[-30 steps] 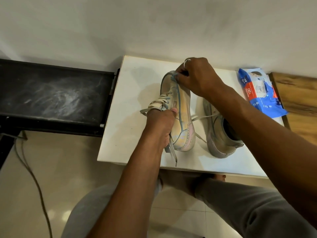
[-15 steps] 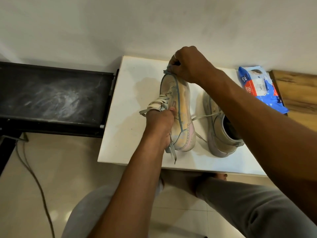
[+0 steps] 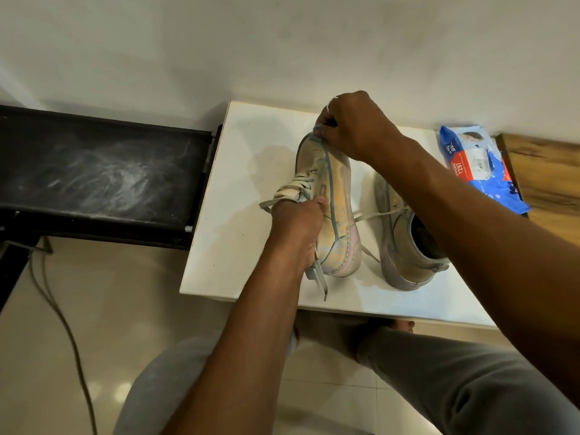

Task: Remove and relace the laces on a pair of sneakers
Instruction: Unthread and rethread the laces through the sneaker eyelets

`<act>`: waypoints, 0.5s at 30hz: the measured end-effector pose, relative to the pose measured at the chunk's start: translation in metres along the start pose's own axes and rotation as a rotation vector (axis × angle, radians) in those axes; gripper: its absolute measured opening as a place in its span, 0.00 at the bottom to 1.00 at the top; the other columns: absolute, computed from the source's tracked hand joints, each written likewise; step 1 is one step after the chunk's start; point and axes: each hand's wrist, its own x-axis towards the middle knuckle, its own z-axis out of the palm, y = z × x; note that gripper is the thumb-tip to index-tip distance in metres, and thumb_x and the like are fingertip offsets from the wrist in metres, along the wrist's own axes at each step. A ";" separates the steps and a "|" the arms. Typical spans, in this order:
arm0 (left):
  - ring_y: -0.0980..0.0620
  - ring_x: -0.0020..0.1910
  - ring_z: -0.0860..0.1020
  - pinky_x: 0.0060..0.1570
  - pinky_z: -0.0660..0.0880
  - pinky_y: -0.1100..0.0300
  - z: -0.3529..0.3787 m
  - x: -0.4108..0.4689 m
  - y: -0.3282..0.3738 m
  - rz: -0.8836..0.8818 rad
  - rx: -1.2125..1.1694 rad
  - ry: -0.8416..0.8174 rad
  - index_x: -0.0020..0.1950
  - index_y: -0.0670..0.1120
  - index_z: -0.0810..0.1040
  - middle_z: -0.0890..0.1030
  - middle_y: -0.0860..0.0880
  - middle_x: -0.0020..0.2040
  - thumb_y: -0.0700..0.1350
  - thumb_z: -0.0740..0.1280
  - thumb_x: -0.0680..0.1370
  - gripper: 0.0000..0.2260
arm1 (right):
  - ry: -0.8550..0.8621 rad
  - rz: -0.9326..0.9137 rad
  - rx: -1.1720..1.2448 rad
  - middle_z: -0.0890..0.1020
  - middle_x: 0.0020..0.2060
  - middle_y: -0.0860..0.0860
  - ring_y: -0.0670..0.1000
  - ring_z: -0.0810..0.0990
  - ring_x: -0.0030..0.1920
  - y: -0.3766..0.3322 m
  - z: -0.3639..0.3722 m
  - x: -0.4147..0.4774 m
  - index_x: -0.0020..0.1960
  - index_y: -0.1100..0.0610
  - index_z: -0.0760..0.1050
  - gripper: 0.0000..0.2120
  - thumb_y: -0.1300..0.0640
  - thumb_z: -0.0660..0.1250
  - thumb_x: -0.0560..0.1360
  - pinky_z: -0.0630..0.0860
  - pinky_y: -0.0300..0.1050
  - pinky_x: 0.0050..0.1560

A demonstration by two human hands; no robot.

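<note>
- My left hand [image 3: 295, 227] is curled round the ankle end of the held sneaker [image 3: 334, 189], thumb pressed on its side.
- My right hand [image 3: 354, 124] is closed in a pinch on the toe tip, the far end from my left hand. I cannot tell if any lace sits between those fingers.
- Between my two hands the held sneaker lies turned on its side on the white bench [image 3: 238, 171], with its sole facing my right forearm.
- Just beyond my left thumb the lace [image 3: 298, 186] is crossed through the eyelets in several rows. Its loose end [image 3: 320, 277] hangs below my left hand, so I judge it untied but not pulled out.
- Under my right forearm the second sneaker [image 3: 405, 246] stands upright on the bench. Its thin lace ends [image 3: 376, 215] trail toward the held sneaker; the forearm hides its eyelets.
- My judgement: the task is at an early stage. At most the knots are undone, and stripping both laces and all the relacing remain.
- Further right of my right hand lies a blue wipes packet [image 3: 480, 164]; left of my left hand stands a black stand [image 3: 94, 171].
</note>
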 end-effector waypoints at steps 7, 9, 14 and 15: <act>0.46 0.50 0.82 0.56 0.78 0.48 -0.001 0.001 -0.001 -0.002 0.000 0.000 0.55 0.50 0.80 0.84 0.50 0.50 0.45 0.72 0.73 0.12 | -0.106 0.069 -0.037 0.85 0.47 0.54 0.55 0.82 0.49 -0.015 -0.002 0.032 0.51 0.57 0.85 0.09 0.55 0.71 0.75 0.76 0.44 0.48; 0.47 0.50 0.82 0.57 0.78 0.48 -0.003 0.001 -0.001 -0.012 -0.018 -0.003 0.55 0.50 0.81 0.84 0.50 0.51 0.43 0.71 0.73 0.10 | -0.120 0.093 -0.042 0.85 0.46 0.55 0.56 0.83 0.47 -0.020 0.001 0.036 0.49 0.57 0.85 0.09 0.54 0.71 0.73 0.80 0.48 0.49; 0.46 0.50 0.82 0.56 0.78 0.48 -0.002 0.000 0.001 -0.029 -0.030 0.003 0.56 0.49 0.81 0.84 0.49 0.50 0.42 0.70 0.74 0.11 | 0.003 0.129 -0.032 0.85 0.43 0.57 0.58 0.83 0.44 -0.016 0.005 0.020 0.48 0.62 0.83 0.10 0.55 0.71 0.74 0.81 0.51 0.49; 0.46 0.50 0.82 0.55 0.78 0.48 -0.002 0.001 0.001 -0.027 -0.037 -0.001 0.56 0.49 0.82 0.84 0.49 0.50 0.42 0.70 0.74 0.11 | 0.035 0.134 -0.012 0.85 0.42 0.55 0.56 0.82 0.43 -0.014 0.005 0.013 0.48 0.61 0.83 0.09 0.55 0.71 0.74 0.81 0.49 0.48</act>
